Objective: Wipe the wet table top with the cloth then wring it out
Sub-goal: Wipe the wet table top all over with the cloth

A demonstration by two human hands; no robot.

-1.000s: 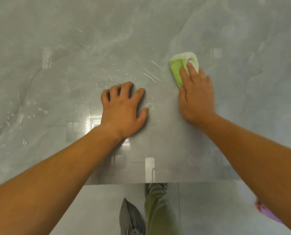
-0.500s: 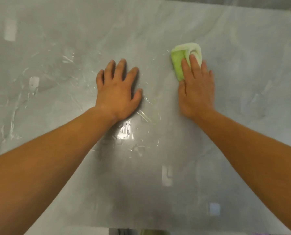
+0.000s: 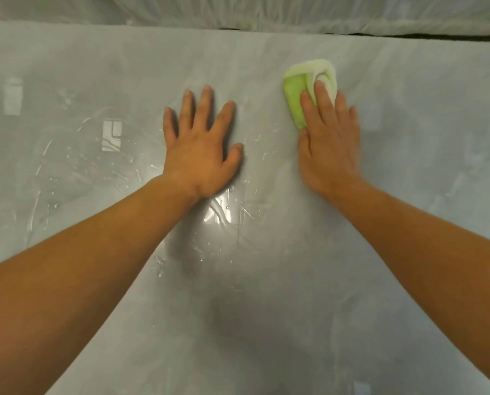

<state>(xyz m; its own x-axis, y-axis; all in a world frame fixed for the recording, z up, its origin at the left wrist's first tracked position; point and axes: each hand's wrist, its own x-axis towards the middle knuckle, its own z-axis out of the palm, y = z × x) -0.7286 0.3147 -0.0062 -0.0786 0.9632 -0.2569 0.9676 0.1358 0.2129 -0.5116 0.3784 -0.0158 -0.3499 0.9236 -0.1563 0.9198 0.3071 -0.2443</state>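
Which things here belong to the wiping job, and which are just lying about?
Job:
cloth, pressed under the right hand
table top
water streaks on it
left hand, flat on the table top

Lying about:
pale sheeting beyond the far edge

We see only the far part of the cloth (image 3: 293, 95). Its near part lies under the fingers of the right grip (image 3: 330, 143), so we cannot tell how far it reaches beneath the palm. Both palms face down and are hidden, the left grip (image 3: 202, 149) lying flat against the surface (image 3: 409, 195). The left forearm (image 3: 81, 266) runs off the left and bottom edges, the right forearm (image 3: 437, 252) off the right edge. The surface itself is cut by the left, right and bottom edges. Beyond its far rim a pale crumpled sheet (image 3: 238, 10) is cropped by the top edge, and we cannot tell what it covers.
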